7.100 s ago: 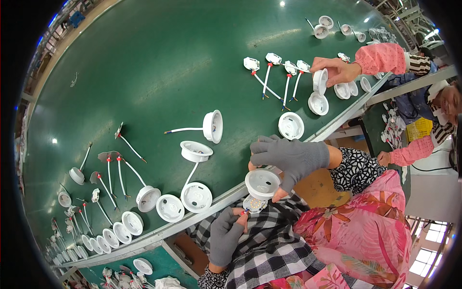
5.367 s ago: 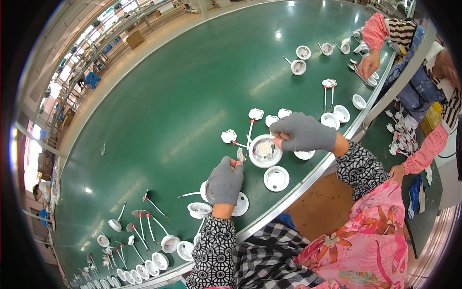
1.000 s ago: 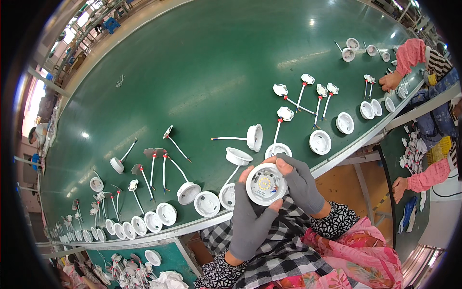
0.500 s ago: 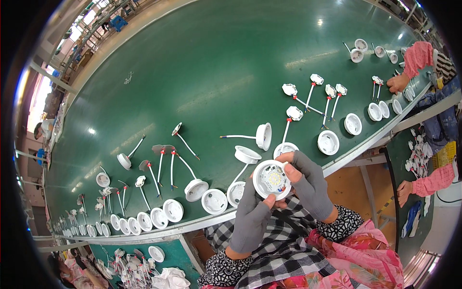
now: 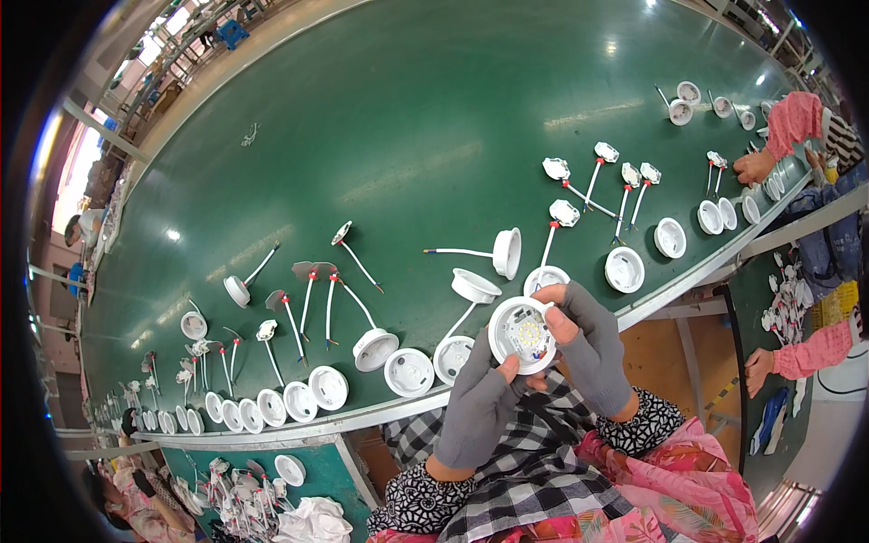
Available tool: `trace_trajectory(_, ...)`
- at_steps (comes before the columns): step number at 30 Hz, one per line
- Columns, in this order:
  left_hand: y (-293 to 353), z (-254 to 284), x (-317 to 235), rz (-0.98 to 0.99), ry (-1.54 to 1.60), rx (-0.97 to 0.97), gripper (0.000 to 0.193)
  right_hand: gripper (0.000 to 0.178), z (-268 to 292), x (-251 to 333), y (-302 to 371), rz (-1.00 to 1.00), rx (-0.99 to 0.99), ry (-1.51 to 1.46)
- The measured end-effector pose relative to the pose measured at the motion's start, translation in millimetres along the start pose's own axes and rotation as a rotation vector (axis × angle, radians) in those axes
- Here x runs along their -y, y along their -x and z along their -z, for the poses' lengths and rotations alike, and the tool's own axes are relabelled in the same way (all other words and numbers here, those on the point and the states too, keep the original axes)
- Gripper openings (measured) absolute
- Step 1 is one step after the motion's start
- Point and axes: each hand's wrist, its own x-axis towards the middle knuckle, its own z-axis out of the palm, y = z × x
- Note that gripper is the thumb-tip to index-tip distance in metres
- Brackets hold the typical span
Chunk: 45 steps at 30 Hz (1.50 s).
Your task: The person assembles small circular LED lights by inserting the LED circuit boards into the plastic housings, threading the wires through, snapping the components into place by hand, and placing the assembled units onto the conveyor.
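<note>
Between both hands I hold a round white lamp housing (image 5: 524, 337) just off the table's near edge, its open side facing up. Inside it sits a white LED board with small yellowish chips. My left hand (image 5: 480, 398), in a grey fingerless glove, grips the lower left of the rim with the thumb on the front. My right hand (image 5: 584, 344), gloved the same way, grips the upper right with its thumb over the rim. The fingers behind the housing are partly hidden. Close by on the table lie a white housing cup (image 5: 453, 360) and another cup (image 5: 546, 280).
Along the near edge of the green table (image 5: 380, 118) runs a row of white cups (image 5: 328, 387). Behind them lie LED boards with white cables (image 5: 564, 214). A co-worker's hand (image 5: 753, 166) works at the right. Below left, a lower bench holds piled boards (image 5: 240, 498).
The housing and both hands have shifted slightly right in the picture, and the table's things shift too as the view moves. My grip stays on the housing. A person at lower left now reaches up.
</note>
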Motion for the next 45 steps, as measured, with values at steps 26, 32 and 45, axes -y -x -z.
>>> trace_trajectory(26,4.8,-9.2,-4.1,-0.1,-0.18,-0.118,0.045,0.032,-8.0,5.4,7.5,-0.003,0.004,0.002)
trace_trajectory(32,1.4,-14.5,-7.3,-0.119,-0.545,-0.286,0.047,0.034,-5.1,5.0,10.2,-0.013,0.109,0.212)
trace_trajectory(45,-19.6,-15.1,-2.2,-0.248,-0.649,-0.112,0.042,0.026,9.3,-9.1,2.8,0.017,0.052,0.329)
